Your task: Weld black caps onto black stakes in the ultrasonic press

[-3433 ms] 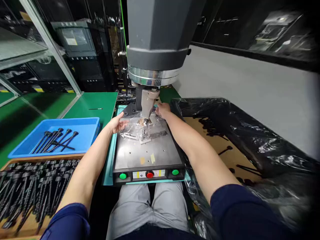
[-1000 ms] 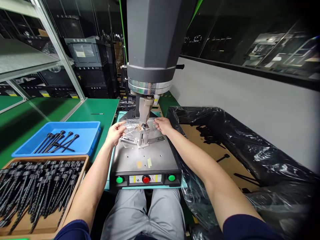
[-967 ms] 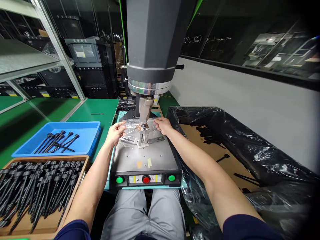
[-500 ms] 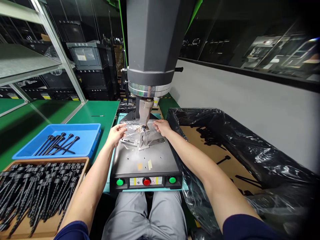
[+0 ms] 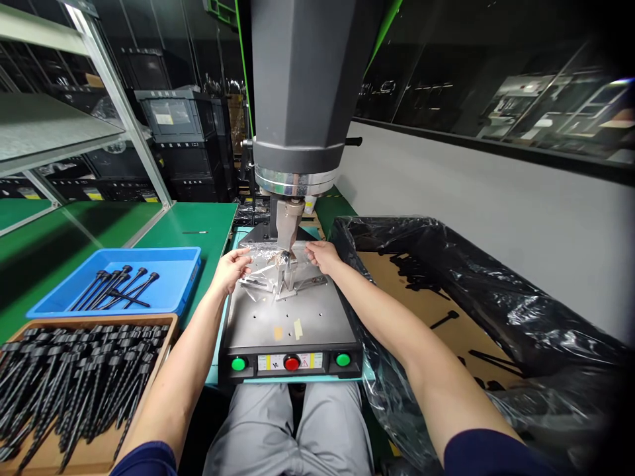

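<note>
Currently | left of left hand [image 5: 231,269], blue tray [image 5: 171,281] holds black rods [image 5: 127,298] | right hand [image 5: 323,256] opposite, both pinch clear film [image 5: 264,254]

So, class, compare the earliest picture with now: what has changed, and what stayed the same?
The right hand has drawn back toward the body, beside the metal horn; the left hand, looser and more spread earlier, has closed its fingers. Both now pinch the clear film. The blue tray and brown tray look unchanged.

Gray crate [image 5: 186,119] atop black crates [image 5: 186,158], metal shelf [image 5: 49,125]
</note>
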`<state>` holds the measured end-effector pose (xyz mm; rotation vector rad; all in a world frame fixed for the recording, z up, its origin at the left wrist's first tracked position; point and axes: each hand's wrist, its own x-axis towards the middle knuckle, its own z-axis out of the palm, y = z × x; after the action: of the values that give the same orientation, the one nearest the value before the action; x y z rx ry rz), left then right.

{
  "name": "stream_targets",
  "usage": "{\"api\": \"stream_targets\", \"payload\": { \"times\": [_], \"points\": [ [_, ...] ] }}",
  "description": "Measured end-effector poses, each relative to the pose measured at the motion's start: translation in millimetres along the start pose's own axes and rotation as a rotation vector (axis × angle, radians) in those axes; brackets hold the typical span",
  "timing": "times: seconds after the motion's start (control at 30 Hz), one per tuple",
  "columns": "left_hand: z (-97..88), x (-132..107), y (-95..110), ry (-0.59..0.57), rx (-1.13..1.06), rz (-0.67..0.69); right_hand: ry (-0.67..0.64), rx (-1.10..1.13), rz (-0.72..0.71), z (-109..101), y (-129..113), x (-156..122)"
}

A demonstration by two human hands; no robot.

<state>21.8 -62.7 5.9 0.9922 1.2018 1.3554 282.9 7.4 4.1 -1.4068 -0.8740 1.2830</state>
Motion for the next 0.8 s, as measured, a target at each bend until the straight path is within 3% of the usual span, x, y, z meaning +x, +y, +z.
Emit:
{"api": "stream_targets", "payload": {
  "times": [0.4, 0.47, 0.57, 0.67, 0.8],
  "points": [
    [-5.9, -2.7, -1.7, -0.003, 0.085, -0.012, 0.064, -0.021, -0.008, -5.8, -1.6, -3.5],
    [-12.9, -3.3, -2.0, 0.070, 0.121, -0.014, 0.115, -0.016, -0.008, -12.6, -2.6, -5.6],
    [-25.9, -10.3, -7.1, 0.295, 0.137, 0.051, 0.240, 0.015, -0.057, -28.2, 3.1, -17.0],
    [-36.5, -29.8, -21.4, 0.464, 0.086, 0.131, 0.377, 0.046, -0.160, -45.5, 26.7, -43.9],
    [-47.3, -72.1, -54.2, 0.516, 0.130, 0.183, 0.431, -0.058, -0.372, -70.4, 83.9, -96.7]
  ]
}}
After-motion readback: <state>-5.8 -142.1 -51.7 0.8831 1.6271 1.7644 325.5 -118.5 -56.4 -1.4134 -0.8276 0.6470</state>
